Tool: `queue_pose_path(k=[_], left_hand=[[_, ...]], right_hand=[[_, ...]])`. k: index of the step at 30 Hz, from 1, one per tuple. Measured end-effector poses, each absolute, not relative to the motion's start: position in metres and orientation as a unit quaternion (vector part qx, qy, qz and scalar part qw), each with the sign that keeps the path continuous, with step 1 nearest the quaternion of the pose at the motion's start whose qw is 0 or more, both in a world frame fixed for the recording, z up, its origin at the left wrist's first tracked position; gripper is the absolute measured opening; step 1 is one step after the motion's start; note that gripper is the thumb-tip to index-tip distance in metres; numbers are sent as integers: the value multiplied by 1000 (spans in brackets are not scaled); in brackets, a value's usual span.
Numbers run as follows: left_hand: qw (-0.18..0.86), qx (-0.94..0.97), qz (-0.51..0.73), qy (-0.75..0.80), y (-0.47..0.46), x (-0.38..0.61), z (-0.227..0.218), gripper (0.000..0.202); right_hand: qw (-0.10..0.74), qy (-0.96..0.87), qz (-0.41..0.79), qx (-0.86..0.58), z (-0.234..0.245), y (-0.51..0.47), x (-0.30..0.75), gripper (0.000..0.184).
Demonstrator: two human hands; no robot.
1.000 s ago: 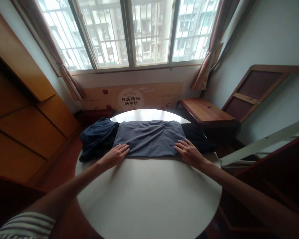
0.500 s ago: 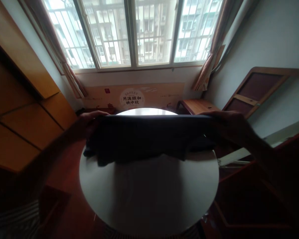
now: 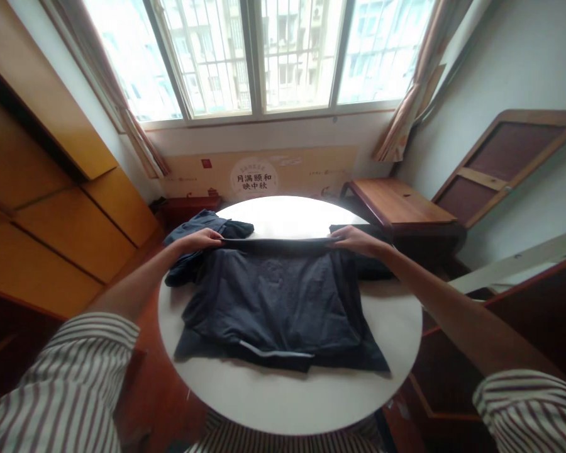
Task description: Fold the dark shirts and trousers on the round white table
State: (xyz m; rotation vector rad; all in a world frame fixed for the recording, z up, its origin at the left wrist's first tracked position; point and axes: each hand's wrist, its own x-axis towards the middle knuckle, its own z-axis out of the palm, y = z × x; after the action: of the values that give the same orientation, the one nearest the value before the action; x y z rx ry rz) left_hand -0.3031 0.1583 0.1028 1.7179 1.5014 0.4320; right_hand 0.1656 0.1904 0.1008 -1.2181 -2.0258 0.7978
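Observation:
A dark grey garment [image 3: 273,302] lies spread over the round white table [image 3: 287,396], its near hem close to the table's front edge. My left hand [image 3: 202,240] pinches the far left corner of the garment's far edge. My right hand [image 3: 351,238] pinches the far right corner of that same edge. Both hands sit just above the table top. A crumpled dark blue garment [image 3: 193,229] lies at the table's far left, partly under the grey one. A dark cloth [image 3: 372,267] shows at the far right, behind my right forearm.
A brown wooden side table [image 3: 396,204] stands beyond the round table at the right. Wooden cabinets [image 3: 42,214] line the left wall. A framed board [image 3: 504,170] leans on the right wall. A printed cardboard panel [image 3: 257,176] rests under the window.
The folded grey garment was lifted off the table by both hands, then laid down again spread toward me. My hands moved from its near corners to its far corners.

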Motion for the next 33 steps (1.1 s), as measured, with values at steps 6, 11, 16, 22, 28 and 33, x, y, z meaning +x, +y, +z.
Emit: queue_pose_path(k=[6,11,16,22,28,33], left_hand=[[133,723,205,646,157,-293,90,36],[77,743,232,623,132,-281,94,36],[70,799,215,557,69,-249,58,24],[43,860,103,498,6,-234,1,49],[48,847,68,526,2,-242,-6,58],[51,836,112,535,6,-242,-3,49]], right_hand=[[256,-784,299,-480,71,219,151,32],[231,-815,173,-502,68,226,161,34],[183,-808,131,-545,46,168,170,23],[165,-791,223,-545,16,102,173,58],[197,-814,231,-495,9,92,174,58],[219,-815,228,-485,28,105,198,36]])
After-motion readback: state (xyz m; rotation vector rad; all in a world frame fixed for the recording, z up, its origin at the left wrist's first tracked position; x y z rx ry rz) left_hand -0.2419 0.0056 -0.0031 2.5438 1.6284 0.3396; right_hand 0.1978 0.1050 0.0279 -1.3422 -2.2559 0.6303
